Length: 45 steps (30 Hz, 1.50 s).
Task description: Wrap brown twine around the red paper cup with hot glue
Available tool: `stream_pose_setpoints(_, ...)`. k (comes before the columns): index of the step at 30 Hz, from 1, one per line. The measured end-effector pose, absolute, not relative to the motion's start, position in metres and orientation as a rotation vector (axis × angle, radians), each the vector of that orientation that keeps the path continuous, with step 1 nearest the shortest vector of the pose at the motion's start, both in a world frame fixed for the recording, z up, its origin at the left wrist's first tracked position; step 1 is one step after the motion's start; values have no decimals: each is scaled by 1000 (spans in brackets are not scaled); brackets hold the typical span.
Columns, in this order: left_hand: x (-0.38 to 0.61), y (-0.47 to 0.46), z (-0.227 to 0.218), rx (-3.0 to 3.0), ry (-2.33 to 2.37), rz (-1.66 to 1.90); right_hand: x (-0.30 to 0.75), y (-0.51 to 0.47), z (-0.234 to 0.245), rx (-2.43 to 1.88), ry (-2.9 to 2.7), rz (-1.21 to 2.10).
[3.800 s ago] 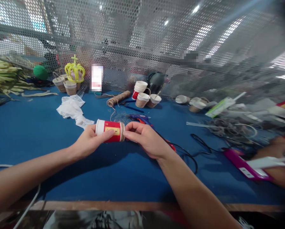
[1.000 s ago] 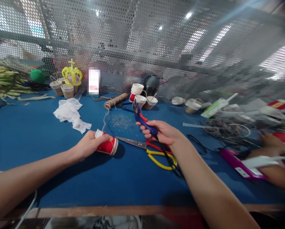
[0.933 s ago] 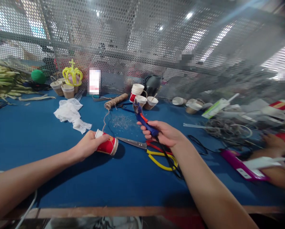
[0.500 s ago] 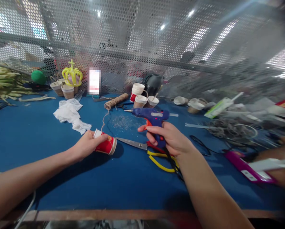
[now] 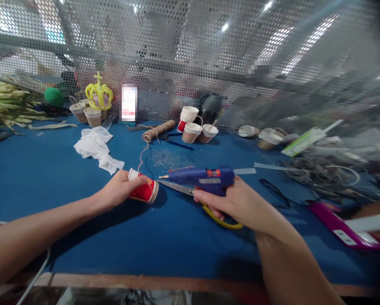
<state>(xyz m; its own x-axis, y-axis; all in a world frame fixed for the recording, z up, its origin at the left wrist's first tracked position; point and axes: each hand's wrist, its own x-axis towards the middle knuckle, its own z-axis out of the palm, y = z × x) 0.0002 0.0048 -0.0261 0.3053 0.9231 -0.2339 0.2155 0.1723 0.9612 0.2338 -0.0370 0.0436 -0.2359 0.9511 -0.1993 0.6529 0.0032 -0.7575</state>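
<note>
My left hand [image 5: 121, 186] is closed around a red paper cup [image 5: 143, 193] tilted on its side just above the blue table. A strand of twine runs from the cup back to a twine roll [image 5: 159, 130]. My right hand [image 5: 231, 199] grips a blue hot glue gun [image 5: 199, 176], its nozzle pointing left, close to the cup's base but apart from it. A clear glue stick [image 5: 245, 171] sticks out of the gun's back. Scissors [image 5: 180, 187] with yellow handles lie under the gun and my right hand, partly hidden.
Behind stand twine-wrapped cups [image 5: 192, 132], a phone [image 5: 128, 103] and a yellow crown-shaped piece [image 5: 98, 93]. White cloth [image 5: 96, 146] lies left of centre. At right are a purple power strip [image 5: 342, 224], a tangle of grey cord [image 5: 318, 169] and another person's blurred hand [image 5: 374, 209].
My right hand has brought the glue gun lower and left, turning it so the nozzle is nearer the cup. My left hand still holds the cup; the view has shifted slightly.
</note>
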Motion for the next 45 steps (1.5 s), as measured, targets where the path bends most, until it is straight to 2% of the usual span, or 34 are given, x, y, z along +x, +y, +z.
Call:
stream_pose_setpoints(7,3,4,-23,1253,1180,727,226,-41,37,-1793,-2080,958)
stream_pose_setpoints(22,0,6,-28,1268,1181,717,222,-43,36,-1686,-2245,797)
stream_pose_setpoints(29,1,6,-29,1250,1159,734,219,-44,35,-1624,-2293,621)
stream_pose_setpoints(45,2,5,-26,1266,1144,719,217,-44,37,-1563,-2325,604)
